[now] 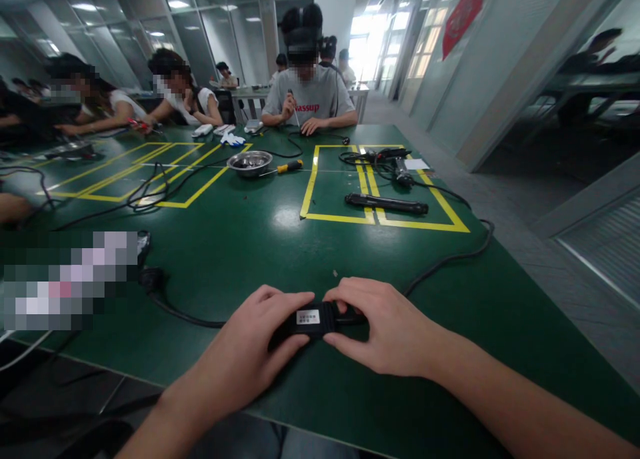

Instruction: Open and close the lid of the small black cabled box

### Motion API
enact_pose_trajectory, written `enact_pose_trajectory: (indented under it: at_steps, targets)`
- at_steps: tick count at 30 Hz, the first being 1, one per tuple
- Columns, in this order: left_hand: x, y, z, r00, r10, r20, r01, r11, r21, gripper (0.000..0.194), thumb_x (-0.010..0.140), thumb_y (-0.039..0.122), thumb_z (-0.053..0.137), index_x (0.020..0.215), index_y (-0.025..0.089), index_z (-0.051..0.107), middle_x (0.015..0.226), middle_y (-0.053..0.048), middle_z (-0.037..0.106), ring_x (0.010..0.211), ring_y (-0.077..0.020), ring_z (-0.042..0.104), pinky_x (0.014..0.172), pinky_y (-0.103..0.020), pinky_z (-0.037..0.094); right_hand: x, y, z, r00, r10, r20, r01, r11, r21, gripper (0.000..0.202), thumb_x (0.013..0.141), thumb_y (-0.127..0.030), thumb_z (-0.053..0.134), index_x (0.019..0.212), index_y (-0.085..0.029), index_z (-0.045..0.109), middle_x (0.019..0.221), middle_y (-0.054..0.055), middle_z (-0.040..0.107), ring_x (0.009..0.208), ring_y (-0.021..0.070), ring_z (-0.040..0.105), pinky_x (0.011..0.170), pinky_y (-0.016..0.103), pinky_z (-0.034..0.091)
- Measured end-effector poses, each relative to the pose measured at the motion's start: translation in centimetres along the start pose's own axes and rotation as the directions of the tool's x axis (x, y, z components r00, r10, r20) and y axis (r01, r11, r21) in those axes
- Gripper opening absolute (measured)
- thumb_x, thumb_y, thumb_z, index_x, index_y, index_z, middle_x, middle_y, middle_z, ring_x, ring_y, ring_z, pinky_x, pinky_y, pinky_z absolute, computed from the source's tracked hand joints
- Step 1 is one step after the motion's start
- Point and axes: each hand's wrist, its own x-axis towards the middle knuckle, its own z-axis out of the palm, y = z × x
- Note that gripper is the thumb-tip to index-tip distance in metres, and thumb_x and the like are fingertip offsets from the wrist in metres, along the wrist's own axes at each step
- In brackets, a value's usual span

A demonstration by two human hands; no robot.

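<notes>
Near the front edge of the green table, a black in-line cord box [308, 317] with a white printed label lies between my two hands. My left hand [253, 342] grips its left part, thumb and fingers on opposite sides. My right hand [393, 325] closes around the right end, where a black cord enters; fingertips partly cover that joint. From the left side a black cord [193, 321] runs to a plug [151, 279] beside a blurred-out whitish object [70, 282]. On the right, the black cord [440, 265] curves away across the table.
A metal bowl [235, 167] with small dark pieces stands beyond my hands, beside a yellow-black screwdriver [290, 167]. Inside yellow tape lie a black tubular part [387, 204] and a corded tool [403, 173]. Opposite sits a person [313, 99] holding a tool; others sit at left.
</notes>
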Motion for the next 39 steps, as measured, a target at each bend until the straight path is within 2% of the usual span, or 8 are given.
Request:
enact_pose_trajectory:
  at_steps: [5, 8, 12, 17, 20, 24, 32, 39]
  targets:
    - [0.8, 0.2, -0.6, 0.976, -0.197, -0.095, 0.190, 0.979, -0.079, 0.019, 0.105, 0.021, 0.072, 0.122, 0.028, 0.070, 0.124, -0.004, 0.082, 0.109, -0.0265, 0.079, 0.094, -0.039, 0.063, 0.0, -0.4, -0.1, 0.991, 0.137, 0.007, -0.137, 0.990, 0.040, 0.050, 0.085, -0.025, 0.088, 0.126, -0.021, 0.061, 0.093, -0.001, 0.067, 0.079, 0.0228, 0.067, 0.076, 0.037, 0.049]
    - [2.1, -0.4, -0.7, 0.956, -0.247, -0.159, 0.251, 0.968, 0.007, 0.010, 0.103, 0.018, 0.069, 0.107, 0.026, 0.066, 0.124, -0.007, 0.083, 0.113, -0.0296, 0.077, 0.098, -0.045, 0.062, 0.0, -0.3, -0.2, 0.995, 0.099, 0.008, -0.100, 0.995, 0.032, 0.031, 0.089, -0.021, 0.080, 0.112, -0.022, 0.058, 0.093, 0.000, 0.066, 0.079, 0.0217, 0.064, 0.073, 0.035, 0.047]
    - [3.3, -1.6, -0.8, 0.956, -0.276, -0.101, 0.286, 0.953, 0.103, 0.011, 0.100, 0.014, 0.071, 0.101, 0.025, 0.068, 0.122, -0.009, 0.084, 0.113, -0.0331, 0.078, 0.098, -0.050, 0.063, 0.0, -0.1, -0.2, 1.000, -0.013, -0.003, 0.013, 1.000, -0.008, 0.016, 0.095, -0.013, 0.070, 0.099, -0.023, 0.059, 0.091, 0.002, 0.066, 0.079, 0.0211, 0.062, 0.073, 0.035, 0.046]
    - [1.6, -1.2, -1.0, 0.976, -0.152, -0.158, 0.178, 0.971, 0.163, 0.014, 0.107, 0.020, 0.064, 0.101, 0.025, 0.075, 0.141, -0.011, 0.079, 0.132, -0.0351, 0.072, 0.110, -0.055, 0.059, -0.1, -0.1, -0.2, 0.999, -0.035, -0.004, 0.035, 0.999, 0.010, 0.014, 0.096, -0.009, 0.069, 0.099, -0.022, 0.065, 0.091, 0.003, 0.071, 0.079, 0.0205, 0.065, 0.073, 0.033, 0.048]
    - [-0.2, 0.0, -0.9, 0.972, -0.091, -0.215, 0.127, 0.979, 0.159, 0.016, 0.110, 0.022, 0.062, 0.102, 0.026, 0.075, 0.126, -0.008, 0.080, 0.116, -0.0289, 0.076, 0.099, -0.043, 0.062, -0.2, -0.2, -0.3, 1.000, -0.023, -0.010, 0.023, 1.000, 0.016, 0.013, 0.096, -0.009, 0.070, 0.100, -0.021, 0.067, 0.092, 0.003, 0.073, 0.079, 0.0201, 0.067, 0.073, 0.032, 0.050]
    - [-1.8, 0.8, -0.3, 0.984, -0.108, -0.141, 0.123, 0.987, 0.107, 0.013, 0.107, 0.017, 0.065, 0.109, 0.027, 0.073, 0.107, -0.003, 0.079, 0.095, -0.0237, 0.076, 0.083, -0.034, 0.061, -0.3, -0.2, -0.3, 1.000, -0.015, -0.019, 0.015, 1.000, 0.018, 0.013, 0.095, -0.010, 0.071, 0.098, -0.022, 0.068, 0.089, 0.001, 0.073, 0.075, 0.0185, 0.067, 0.069, 0.031, 0.048]
    - [-2.1, 0.3, 0.2, 0.990, -0.050, -0.128, 0.070, 0.985, 0.157, 0.014, 0.110, 0.014, 0.064, 0.109, 0.026, 0.069, 0.097, -0.001, 0.076, 0.086, -0.0213, 0.074, 0.073, -0.029, 0.055, -0.3, 0.0, 0.0, 0.998, -0.038, -0.042, 0.039, 0.999, 0.025, 0.010, 0.095, -0.012, 0.069, 0.097, -0.022, 0.068, 0.088, 0.002, 0.074, 0.074, 0.0186, 0.069, 0.069, 0.030, 0.049]
    - [-2.1, 0.2, 0.0, 0.988, -0.015, -0.154, 0.039, 0.988, 0.150, 0.014, 0.114, 0.017, 0.060, 0.110, 0.025, 0.071, 0.100, -0.003, 0.077, 0.089, -0.0213, 0.074, 0.076, -0.030, 0.057, -0.3, -0.1, -0.4, 0.997, -0.070, -0.043, 0.073, 0.995, 0.071, 0.013, 0.101, -0.014, 0.057, 0.097, -0.022, 0.067, 0.087, 0.002, 0.072, 0.073, 0.0190, 0.067, 0.067, 0.031, 0.049]
